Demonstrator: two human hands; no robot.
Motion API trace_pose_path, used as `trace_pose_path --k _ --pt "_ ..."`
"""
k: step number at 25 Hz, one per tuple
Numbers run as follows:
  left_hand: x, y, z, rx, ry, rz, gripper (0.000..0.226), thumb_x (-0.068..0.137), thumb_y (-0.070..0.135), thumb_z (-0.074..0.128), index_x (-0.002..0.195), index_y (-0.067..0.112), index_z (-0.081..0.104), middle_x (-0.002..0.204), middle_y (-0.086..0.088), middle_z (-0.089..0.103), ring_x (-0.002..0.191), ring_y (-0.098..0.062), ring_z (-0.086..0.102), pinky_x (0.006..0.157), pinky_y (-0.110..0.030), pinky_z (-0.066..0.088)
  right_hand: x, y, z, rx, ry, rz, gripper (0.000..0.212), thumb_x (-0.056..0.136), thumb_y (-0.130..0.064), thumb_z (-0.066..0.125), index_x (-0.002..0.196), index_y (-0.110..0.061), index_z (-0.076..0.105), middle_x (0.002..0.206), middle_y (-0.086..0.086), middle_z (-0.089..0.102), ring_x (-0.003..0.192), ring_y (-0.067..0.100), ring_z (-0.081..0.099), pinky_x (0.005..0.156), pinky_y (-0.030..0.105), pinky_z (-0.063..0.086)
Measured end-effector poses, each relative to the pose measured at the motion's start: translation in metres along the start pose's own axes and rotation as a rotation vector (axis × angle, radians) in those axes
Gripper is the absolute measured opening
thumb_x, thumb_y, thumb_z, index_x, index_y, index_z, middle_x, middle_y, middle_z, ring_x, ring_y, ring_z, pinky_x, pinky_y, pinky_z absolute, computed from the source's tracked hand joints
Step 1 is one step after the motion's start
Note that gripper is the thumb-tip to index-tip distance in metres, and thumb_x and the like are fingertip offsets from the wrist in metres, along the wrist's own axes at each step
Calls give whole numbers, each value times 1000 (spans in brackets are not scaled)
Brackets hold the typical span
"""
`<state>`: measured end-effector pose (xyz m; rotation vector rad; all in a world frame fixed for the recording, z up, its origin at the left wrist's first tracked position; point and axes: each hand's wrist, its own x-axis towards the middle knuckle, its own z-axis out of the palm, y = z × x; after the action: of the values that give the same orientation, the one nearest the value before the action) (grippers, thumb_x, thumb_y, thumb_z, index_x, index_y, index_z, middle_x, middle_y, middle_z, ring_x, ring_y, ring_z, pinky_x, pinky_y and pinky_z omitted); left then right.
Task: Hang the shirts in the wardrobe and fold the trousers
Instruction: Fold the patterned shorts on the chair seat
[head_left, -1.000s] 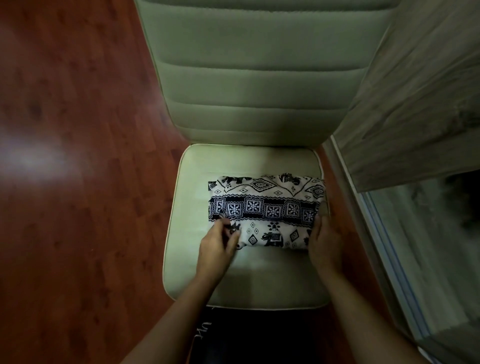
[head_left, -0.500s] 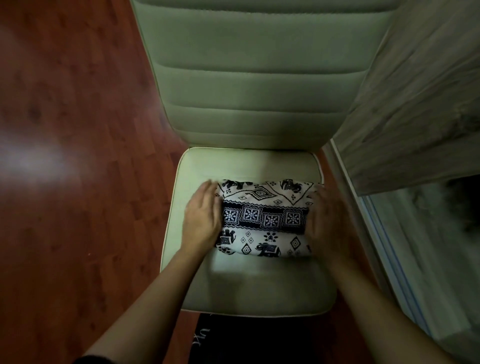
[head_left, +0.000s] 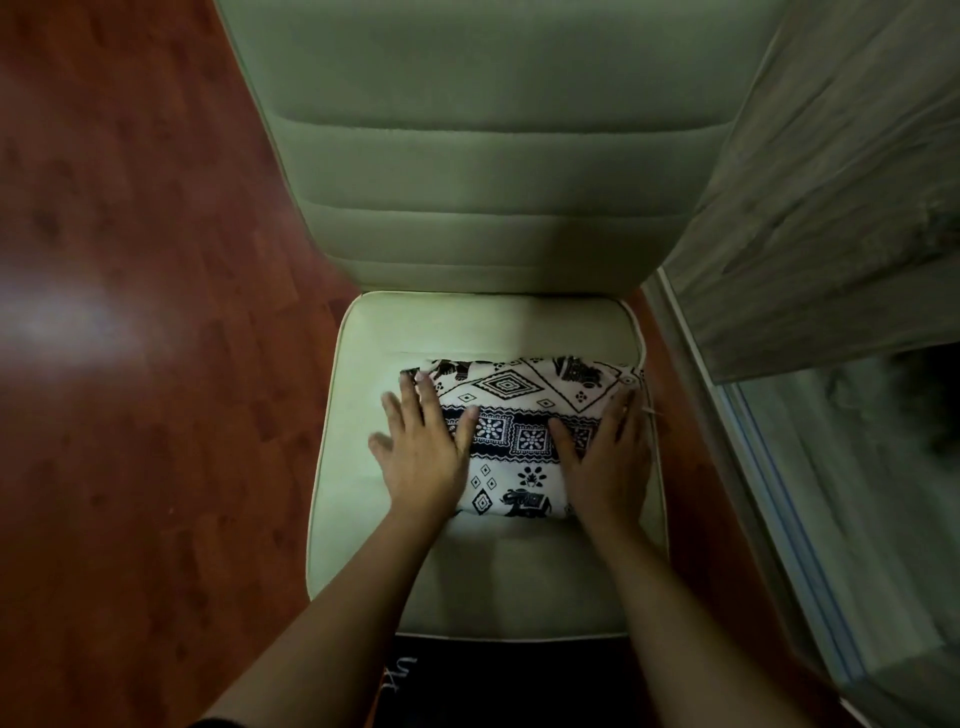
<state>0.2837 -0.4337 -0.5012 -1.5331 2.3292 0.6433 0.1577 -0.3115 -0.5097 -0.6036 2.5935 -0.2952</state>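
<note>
Folded trousers, white with a dark blue elephant and diamond print, lie as a compact rectangle on the seat of a pale green chair. My left hand rests flat on the bundle's left end, fingers spread, partly on the seat. My right hand lies flat on its right end, fingers apart. Both palms press down on the cloth and neither grips it. No shirts are in view.
The chair's padded backrest rises behind the seat. Red-brown wooden floor spreads to the left. A grey wood-grain wardrobe panel and a mirrored sliding door stand close on the right. Dark printed fabric shows below the seat.
My left hand went from pinching the bundle's near left corner to lying flat on its left end. My right hand slid from the right edge onto the top. The view moved closer.
</note>
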Motion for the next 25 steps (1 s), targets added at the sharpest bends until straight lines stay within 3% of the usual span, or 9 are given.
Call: trace_pose_path --k 2,6,10,13,17,18,20,22,25 --pt "-8 7 1 -102 55 -100 84 88 67 22 150 14 5 156 -10 17 136 -30 26 99 -49 34 -2 -8 -3 170 -23 67 102 78 -69 39 149 -7 0 157 16 10 142 34 15 112 43 23" --pt "3 5 -4 -348 72 -212 99 76 72 50 143 5 22 134 -18 43 122 -34 42 94 -46 40 14 -3 -12 420 -57 140 108 73 -56 65 149 -7 7 155 16 16 142 31 19 112 38 25" --pt "17 -4 -7 -402 37 -239 79 65 74 62 106 8 46 98 -10 60 97 -33 58 69 -36 44 21 2 -10 125 5 87 93 68 -73 53 137 -12 39 143 16 34 132 32 32 105 44 28" --pt "21 -6 -7 -414 50 -140 69 67 70 62 96 10 45 92 -9 52 94 -27 51 70 -36 41 22 1 -11 124 54 3 90 68 -76 50 132 -12 45 141 16 39 131 34 33 107 46 25" --pt "12 -8 -11 -544 44 -48 60 69 69 63 86 20 32 67 -12 58 63 -29 58 55 -42 48 18 7 -8 170 95 -36 83 70 -77 48 116 -8 52 121 13 59 118 31 51 104 51 33" --pt "10 -9 -15 -609 41 -46 59 69 66 66 90 20 35 70 -10 61 64 -26 59 58 -43 51 17 6 -9 243 97 -37 78 72 -72 51 115 -8 52 118 12 60 114 30 54 101 49 38" --pt "9 -12 -26 -795 14 -25 55 71 55 72 104 19 46 90 0 68 82 -17 64 74 -38 55 13 1 -17 580 -5 15 60 77 -50 67 118 -9 49 112 5 61 105 21 58 85 31 49" --pt "10 -14 -43 -939 -48 39 53 73 46 74 115 19 53 107 6 68 101 -11 64 90 -33 51 12 -6 -33 828 -94 43 46 81 -28 69 119 -16 46 105 -10 58 98 10 56 73 12 44" --pt "9 -2 -92 -1044 -124 150 41 79 34 73 114 16 60 107 1 71 100 -14 67 90 -35 51 7 -20 -77 994 -99 -17 41 86 -23 64 121 -26 42 102 -22 52 94 -2 53 70 3 42"
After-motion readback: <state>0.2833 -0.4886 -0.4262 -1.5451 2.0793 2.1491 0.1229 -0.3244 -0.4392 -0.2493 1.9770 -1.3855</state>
